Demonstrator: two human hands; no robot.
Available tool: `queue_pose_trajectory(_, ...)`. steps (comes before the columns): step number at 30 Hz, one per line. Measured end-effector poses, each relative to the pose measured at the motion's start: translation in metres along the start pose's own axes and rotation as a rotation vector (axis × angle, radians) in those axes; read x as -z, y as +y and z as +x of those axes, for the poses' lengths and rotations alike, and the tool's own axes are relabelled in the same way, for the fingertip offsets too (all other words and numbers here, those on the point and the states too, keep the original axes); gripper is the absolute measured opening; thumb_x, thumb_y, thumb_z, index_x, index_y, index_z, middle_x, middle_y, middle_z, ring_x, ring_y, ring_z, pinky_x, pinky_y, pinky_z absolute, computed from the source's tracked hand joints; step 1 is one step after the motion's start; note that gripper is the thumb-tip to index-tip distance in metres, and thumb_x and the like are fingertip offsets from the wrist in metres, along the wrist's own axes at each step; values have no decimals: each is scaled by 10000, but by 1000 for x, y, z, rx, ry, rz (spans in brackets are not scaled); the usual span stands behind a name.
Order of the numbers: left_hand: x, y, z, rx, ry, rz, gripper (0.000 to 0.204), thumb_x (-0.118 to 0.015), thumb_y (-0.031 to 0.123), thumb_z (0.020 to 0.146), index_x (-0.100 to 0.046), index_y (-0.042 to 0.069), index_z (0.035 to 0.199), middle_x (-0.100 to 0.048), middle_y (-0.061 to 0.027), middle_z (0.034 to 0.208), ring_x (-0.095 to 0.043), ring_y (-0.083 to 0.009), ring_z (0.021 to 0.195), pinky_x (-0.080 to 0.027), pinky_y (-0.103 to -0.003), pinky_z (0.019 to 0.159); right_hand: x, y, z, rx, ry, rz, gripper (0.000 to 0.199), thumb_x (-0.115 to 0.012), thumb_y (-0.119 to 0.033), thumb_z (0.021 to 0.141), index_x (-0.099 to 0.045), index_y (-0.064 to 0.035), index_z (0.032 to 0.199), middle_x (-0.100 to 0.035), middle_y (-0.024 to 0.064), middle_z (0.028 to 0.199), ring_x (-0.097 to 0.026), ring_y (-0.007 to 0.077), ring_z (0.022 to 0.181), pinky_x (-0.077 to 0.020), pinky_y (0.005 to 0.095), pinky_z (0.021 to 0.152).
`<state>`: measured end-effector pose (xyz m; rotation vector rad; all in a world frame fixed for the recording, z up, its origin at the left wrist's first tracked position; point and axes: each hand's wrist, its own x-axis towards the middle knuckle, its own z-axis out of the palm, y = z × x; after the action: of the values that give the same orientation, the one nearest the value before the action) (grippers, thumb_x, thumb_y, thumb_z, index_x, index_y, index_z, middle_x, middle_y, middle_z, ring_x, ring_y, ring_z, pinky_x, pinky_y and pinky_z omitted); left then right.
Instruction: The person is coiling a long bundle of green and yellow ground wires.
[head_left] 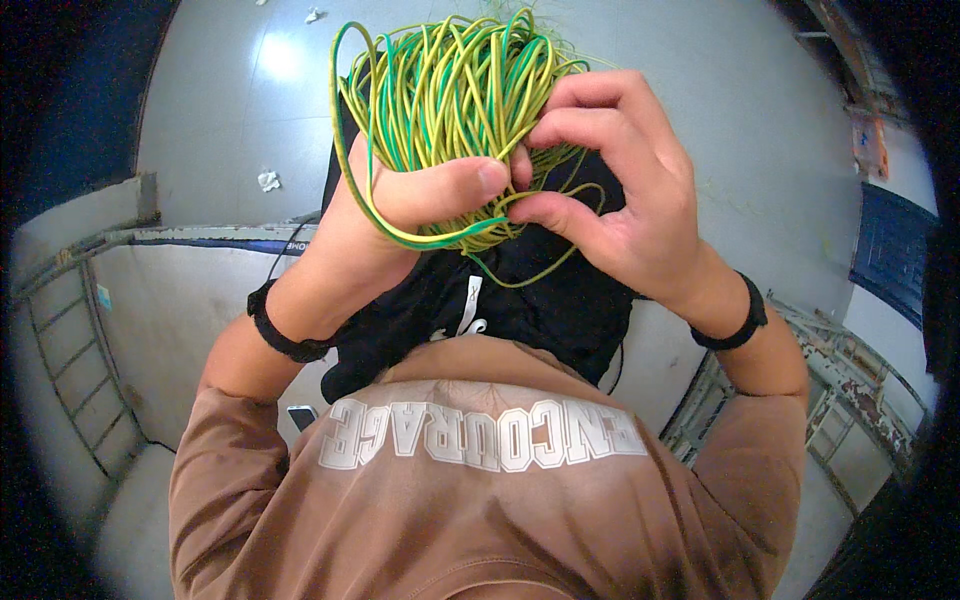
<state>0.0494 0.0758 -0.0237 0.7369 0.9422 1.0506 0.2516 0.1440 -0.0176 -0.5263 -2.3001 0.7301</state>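
Far left: grey metal frame w/ rungs, bits of crumpled white paper on the pale floor. Left hand, black wristband, grip closed round the bundle of green-yellow wire, thumb pressed across the lower loops. Bundle sits centre-top, raised in front of the chest, over black trousers. Right hand, also black band, grip narrow: fingertips pinching strands at the bundle's right edge, touching left thumb. Brown sweatshirt w/ white lettering below. Right: rusty metal frame.
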Motion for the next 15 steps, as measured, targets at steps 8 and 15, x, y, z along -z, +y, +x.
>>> queue_pose_trajectory(8,0,0,2,36,-43,-108,368,-672,232,782,-605,11,1069,-655,-68,935,-633,-164,864,-513,-306,810,-1,-3,4,-163,57,187,244,-719,-127,861,-603,-6,1039,-600,123,1006,-604,174,888,-471,242,714)
queue_pose_trajectory(15,5,-9,-2,97,-117,-192,574,-654,357,780,-549,-25,1194,-671,-135,974,-665,-235,903,-552,-385,858,2,-13,8,-109,57,219,57,-700,-30,867,-649,-5,881,-544,-2,621,-413,61,469,-303,205,422)
